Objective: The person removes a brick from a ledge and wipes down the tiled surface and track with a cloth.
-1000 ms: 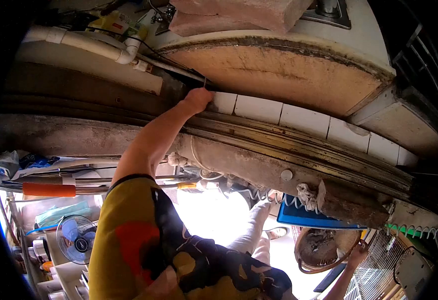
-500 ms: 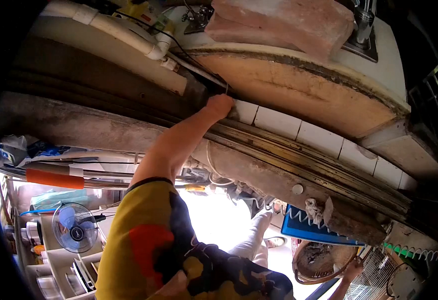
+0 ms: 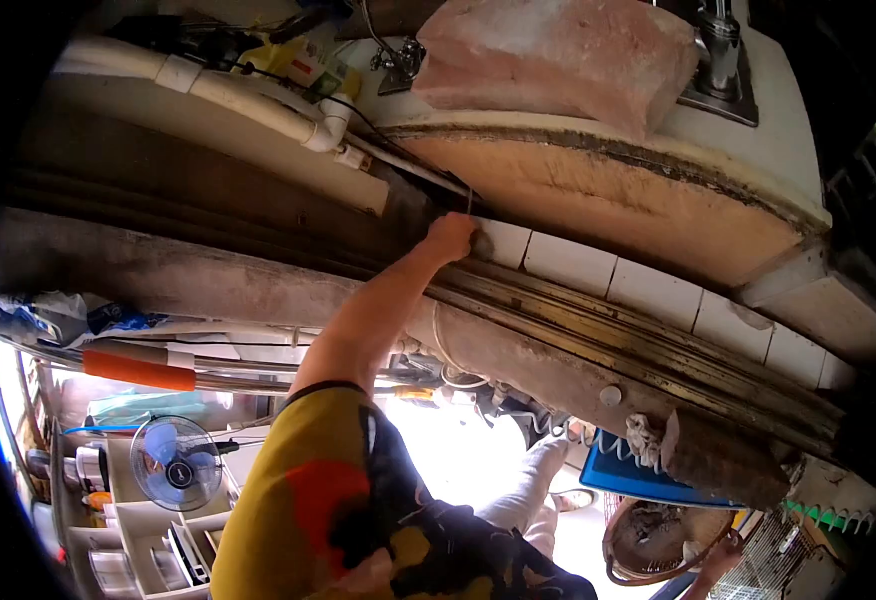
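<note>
My left hand (image 3: 452,238), at the end of a stretched arm, is closed at the corner where the tan panel (image 3: 598,180) meets the white tiles (image 3: 568,262). A thin upright piece (image 3: 471,198) shows just above the fingers; what they grip is hidden. Low on the right, my right hand (image 3: 725,552) is closed at the rim of a round brown basket (image 3: 613,545). Dark grey matter lies in the basket, with a small pale piece near the hand.
A large pinkish block (image 3: 558,60) rests on the counter beside a metal faucet (image 3: 723,55). A white pipe (image 3: 228,95) runs along the upper left. Below stand a fan (image 3: 176,462), a blue tray (image 3: 648,478) with a coiled hose, and a wire rack (image 3: 763,560).
The whole view has shifted slightly, so things appear a little further right and lower. My left hand stays at the same corner, and my right hand remains at the basket's rim.
</note>
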Action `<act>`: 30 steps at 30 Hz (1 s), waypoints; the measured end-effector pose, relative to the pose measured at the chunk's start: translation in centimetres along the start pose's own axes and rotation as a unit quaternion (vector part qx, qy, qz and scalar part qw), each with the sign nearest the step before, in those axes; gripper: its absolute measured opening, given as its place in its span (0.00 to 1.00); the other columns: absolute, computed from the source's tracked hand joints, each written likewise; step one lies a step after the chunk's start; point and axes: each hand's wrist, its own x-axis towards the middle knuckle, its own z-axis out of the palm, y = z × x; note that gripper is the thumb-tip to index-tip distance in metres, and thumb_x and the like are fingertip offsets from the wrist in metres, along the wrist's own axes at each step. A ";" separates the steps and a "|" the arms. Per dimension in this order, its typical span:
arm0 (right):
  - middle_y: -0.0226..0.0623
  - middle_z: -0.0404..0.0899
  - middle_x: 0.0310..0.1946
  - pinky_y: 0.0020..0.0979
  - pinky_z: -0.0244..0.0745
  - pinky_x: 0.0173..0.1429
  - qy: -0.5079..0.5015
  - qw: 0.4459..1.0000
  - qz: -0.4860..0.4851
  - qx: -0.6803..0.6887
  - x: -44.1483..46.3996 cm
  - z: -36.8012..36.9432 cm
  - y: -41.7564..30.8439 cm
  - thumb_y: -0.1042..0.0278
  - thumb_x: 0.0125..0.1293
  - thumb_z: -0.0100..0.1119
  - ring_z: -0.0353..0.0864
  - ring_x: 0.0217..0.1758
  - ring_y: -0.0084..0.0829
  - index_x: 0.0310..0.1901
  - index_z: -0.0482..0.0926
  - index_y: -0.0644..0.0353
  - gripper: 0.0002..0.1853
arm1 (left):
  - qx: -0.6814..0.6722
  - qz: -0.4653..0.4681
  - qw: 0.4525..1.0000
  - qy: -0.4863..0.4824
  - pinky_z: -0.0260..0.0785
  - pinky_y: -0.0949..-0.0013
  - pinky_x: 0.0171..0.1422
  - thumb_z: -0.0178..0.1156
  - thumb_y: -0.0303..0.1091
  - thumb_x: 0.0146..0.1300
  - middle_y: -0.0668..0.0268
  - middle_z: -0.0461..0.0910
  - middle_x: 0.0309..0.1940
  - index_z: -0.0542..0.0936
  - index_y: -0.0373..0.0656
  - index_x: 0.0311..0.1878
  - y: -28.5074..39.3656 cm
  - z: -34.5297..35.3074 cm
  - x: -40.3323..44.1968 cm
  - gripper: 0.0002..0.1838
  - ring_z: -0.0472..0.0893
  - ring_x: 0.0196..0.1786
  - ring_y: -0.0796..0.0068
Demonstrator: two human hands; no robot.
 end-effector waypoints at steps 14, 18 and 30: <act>0.51 0.78 0.37 0.42 0.72 0.38 -0.068 0.985 0.116 -0.104 1.0 0.7 2.3 0.65 0.61 0.47 0.78 0.37 0.46 0.44 0.77 0.64 0.15 | 0.366 -0.061 0.917 0.143 0.75 0.66 0.34 0.60 0.26 0.49 0.63 0.81 0.25 0.82 0.46 0.27 -3.2 -17.3 -9.6 0.03 0.82 0.33 0.66; 0.53 0.78 0.40 0.44 0.71 0.43 -0.069 0.991 0.109 -0.029 0.7 0.7 3.2 0.62 0.62 0.46 0.77 0.39 0.47 0.44 0.76 0.65 0.16 | 0.388 -0.034 0.920 0.031 0.75 0.68 0.36 0.63 0.28 0.48 0.63 0.81 0.28 0.83 0.46 0.28 -1.6 -15.0 -7.8 0.03 0.82 0.37 0.66; 0.54 0.77 0.42 0.43 0.72 0.46 -0.083 0.985 0.146 -0.042 0.6 -0.2 -0.4 0.63 0.62 0.45 0.77 0.40 0.49 0.47 0.75 0.67 0.18 | 0.251 -0.047 0.967 -0.007 0.76 0.62 0.39 0.62 0.27 0.50 0.58 0.81 0.34 0.83 0.45 0.32 -2.4 -3.5 -1.3 0.05 0.81 0.40 0.60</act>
